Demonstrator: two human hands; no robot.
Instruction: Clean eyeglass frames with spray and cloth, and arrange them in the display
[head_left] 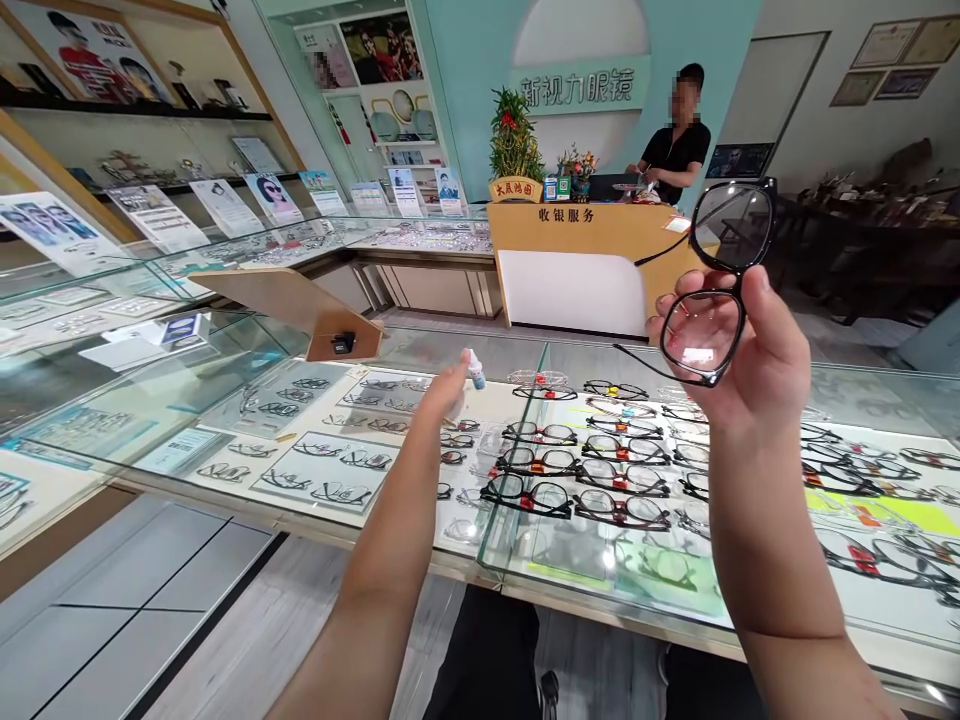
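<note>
Black eyeglasses (741, 318) stand gripped in right-hand fingers (769, 330).

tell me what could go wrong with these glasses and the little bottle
The glasses are gripped in the right hand alone with their temples spread, so they might slip and strike the glass counter below. The small bottle, pinched in the left hand, could likewise drop onto that glass. Fingers resting against a lens could also leave smudges.

Open air lies above the glass tabletop (442, 350) around the left hand (446, 390) and right hand (731, 360); the glass blocks any downward pass. Far left, a wooden stand (300, 310) juts up; a counter (570, 265) closes the far side.
</note>
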